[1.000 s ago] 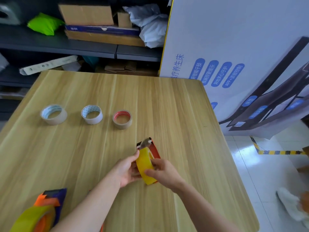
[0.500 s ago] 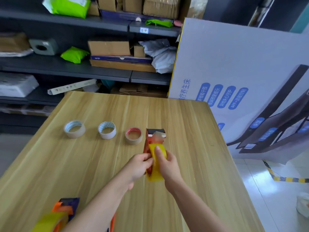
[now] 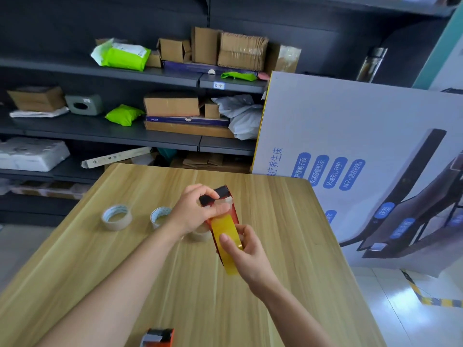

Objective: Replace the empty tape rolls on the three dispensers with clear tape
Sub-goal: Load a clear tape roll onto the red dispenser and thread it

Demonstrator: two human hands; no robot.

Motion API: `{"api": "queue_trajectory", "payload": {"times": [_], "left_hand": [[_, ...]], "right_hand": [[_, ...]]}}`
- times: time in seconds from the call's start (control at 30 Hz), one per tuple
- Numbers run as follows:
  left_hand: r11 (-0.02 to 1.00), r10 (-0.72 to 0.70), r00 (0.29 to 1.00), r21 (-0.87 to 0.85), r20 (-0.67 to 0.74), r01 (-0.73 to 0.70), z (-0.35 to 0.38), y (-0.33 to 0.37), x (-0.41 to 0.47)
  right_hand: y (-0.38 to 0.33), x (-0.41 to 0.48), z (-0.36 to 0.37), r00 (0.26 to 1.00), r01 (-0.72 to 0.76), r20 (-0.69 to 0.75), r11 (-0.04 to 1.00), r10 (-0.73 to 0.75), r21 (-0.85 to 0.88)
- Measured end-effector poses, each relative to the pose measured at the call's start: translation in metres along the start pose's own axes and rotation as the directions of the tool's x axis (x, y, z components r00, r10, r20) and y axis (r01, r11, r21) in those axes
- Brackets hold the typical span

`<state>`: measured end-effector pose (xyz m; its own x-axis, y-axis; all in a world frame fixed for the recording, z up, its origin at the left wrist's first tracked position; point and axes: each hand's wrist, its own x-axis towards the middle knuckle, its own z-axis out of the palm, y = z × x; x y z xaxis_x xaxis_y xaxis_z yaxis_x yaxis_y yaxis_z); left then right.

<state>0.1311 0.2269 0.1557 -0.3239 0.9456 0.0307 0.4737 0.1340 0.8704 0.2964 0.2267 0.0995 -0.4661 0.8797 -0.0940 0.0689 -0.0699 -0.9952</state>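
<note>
Red dispenser (image 3: 226, 209) with yellowish tape roll (image 3: 225, 236) held up over table (image 3: 288, 246), near its middle. Right hand (image 3: 246, 254) wrapped round the roll, thumb on top. Left hand (image 3: 198, 209) pinching the black toothed end. Two taped rolls (image 3: 116, 217) lying far left; another dispenser (image 3: 157, 337) at near edge.

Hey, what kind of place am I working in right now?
Most likely a stockroom or packing area. Dark shelves behind the wooden table hold cardboard boxes and green mailer bags, and a large printed product carton leans beside the table.
</note>
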Motion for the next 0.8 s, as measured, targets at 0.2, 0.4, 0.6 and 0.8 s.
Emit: {"api": "queue_trajectory", "payload": {"times": [0.2,0.4,0.6,0.8], "left_hand": [[0.987,0.074,0.997,-0.147,0.024,-0.069,-0.006,0.020,-0.001],[0.984,0.114,0.990,-0.145,0.087,-0.100,-0.008,0.031,-0.010],[0.974,0.139,0.977,-0.200,0.160,-0.106,-0.016,0.035,-0.016],[0.917,0.144,0.986,-0.386,0.080,-0.103,-0.021,0.043,-0.022]], "right_hand": [[-0.011,0.002,-0.004,0.999,-0.025,0.036,0.999,0.024,0.029],[-0.024,-0.003,-0.009,0.993,-0.062,0.109,0.996,0.054,0.071],[-0.028,-0.012,-0.002,0.985,-0.044,0.171,0.996,0.030,0.075],[-0.032,-0.015,0.001,0.992,-0.039,0.126,0.996,0.028,0.083]]}}
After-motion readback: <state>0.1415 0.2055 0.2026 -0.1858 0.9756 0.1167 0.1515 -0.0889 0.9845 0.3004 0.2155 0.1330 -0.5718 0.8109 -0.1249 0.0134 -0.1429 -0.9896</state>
